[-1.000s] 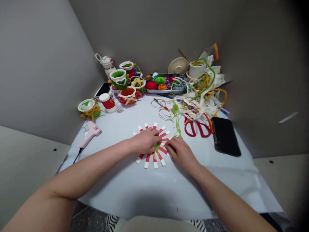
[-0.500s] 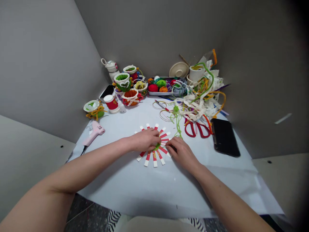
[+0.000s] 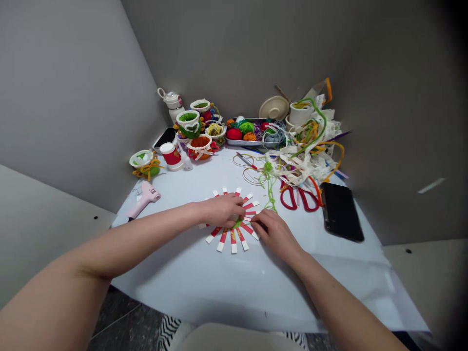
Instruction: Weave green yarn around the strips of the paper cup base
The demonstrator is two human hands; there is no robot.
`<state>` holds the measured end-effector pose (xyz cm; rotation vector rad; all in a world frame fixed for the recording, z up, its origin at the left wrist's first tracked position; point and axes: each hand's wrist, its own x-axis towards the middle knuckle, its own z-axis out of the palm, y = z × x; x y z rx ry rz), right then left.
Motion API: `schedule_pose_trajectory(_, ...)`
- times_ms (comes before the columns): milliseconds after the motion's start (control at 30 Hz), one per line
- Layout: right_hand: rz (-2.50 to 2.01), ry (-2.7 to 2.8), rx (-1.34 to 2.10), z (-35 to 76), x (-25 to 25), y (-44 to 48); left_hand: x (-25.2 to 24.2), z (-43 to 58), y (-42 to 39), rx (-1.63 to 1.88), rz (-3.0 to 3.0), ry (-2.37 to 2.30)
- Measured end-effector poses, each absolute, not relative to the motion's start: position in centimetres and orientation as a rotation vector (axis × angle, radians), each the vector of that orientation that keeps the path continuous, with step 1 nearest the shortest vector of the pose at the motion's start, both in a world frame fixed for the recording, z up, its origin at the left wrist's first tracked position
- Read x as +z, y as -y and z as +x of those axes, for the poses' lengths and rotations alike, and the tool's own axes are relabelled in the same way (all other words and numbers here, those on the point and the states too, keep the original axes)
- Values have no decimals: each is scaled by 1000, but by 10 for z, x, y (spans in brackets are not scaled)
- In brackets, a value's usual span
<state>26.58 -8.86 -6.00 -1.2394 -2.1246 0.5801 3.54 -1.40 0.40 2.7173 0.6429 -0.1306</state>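
A flattened paper cup (image 3: 232,239), cut into several red and white strips spread like a sun, lies on the white table (image 3: 219,287). My left hand (image 3: 221,210) rests curled on its middle and presses it down. My right hand (image 3: 275,232) is at its right side, fingers pinched on green yarn (image 3: 269,187) near a strip. The yarn runs from the cup's centre up towards the pile at the back.
Red scissors (image 3: 298,198) and a black phone (image 3: 341,211) lie to the right. A pink glue gun (image 3: 145,198) is on the left. Decorated cups (image 3: 189,123), a red cup (image 3: 171,156), a tray of yarn balls (image 3: 252,130) and tangled lace and pipe cleaners (image 3: 310,148) crowd the back.
The view has shifted slightly, so the table objects sit a little further right. Both hands stay on the cut cup with barely any movement.
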Motion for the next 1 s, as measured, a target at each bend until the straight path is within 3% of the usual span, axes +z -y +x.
schedule_pose_trajectory(600,-1134,2116,651,266,-52,100,-1,15,14,85,2364,-712)
schedule_pose_trajectory(1000,-1113,2161,509,265,-49,123,-8,13,9,153,2266,-586)
